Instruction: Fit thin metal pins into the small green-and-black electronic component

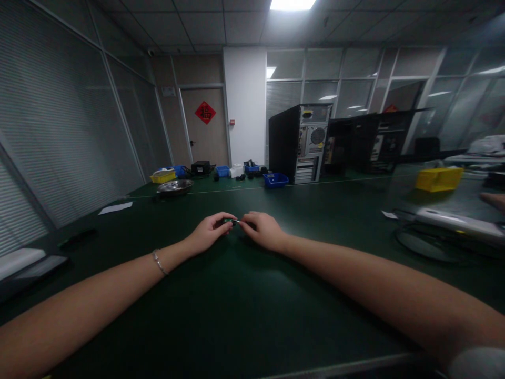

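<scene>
Near the middle of the green table, my left hand pinches a small green part between thumb and fingers; it looks like a little circuit board. My right hand is closed just to its right, with thumb and fingertips on a thin, pale, pointed piece that reaches the green part. What that piece is, I cannot make out. Both hands are low over the table, their fingertips almost touching. A bracelet circles my left wrist.
Behind are a metal dish, a blue bin, a yellow bin and a black computer tower. At right lie a white device with black cable and a yellow bin; another person's hand shows at the right edge.
</scene>
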{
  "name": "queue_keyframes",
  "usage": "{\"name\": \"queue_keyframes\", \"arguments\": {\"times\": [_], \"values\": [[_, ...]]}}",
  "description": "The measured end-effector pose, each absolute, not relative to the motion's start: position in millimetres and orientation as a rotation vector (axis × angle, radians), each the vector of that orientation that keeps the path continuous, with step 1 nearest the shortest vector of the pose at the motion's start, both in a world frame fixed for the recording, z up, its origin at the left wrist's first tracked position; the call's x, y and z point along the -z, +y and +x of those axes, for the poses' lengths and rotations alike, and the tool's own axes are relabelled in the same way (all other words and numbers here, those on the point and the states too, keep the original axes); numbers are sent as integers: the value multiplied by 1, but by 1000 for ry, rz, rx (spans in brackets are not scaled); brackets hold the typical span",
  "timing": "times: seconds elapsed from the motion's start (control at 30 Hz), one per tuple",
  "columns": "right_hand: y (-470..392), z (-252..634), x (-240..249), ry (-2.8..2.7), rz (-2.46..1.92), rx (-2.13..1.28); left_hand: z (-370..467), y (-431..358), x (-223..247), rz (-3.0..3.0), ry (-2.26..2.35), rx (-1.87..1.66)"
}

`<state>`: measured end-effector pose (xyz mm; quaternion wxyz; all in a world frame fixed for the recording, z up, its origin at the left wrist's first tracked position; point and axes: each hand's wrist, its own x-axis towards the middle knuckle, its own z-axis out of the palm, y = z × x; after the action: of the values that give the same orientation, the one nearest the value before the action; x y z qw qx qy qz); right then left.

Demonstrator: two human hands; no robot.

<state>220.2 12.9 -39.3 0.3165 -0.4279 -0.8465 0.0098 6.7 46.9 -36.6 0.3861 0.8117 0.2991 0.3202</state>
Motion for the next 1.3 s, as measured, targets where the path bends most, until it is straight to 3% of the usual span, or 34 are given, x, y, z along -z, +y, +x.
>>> {"name": "queue_keyframes", "arguments": {"times": [1.3], "values": [[9,221,32,-2289,-1118,-157,6,47,37,1997,737,-825]]}}
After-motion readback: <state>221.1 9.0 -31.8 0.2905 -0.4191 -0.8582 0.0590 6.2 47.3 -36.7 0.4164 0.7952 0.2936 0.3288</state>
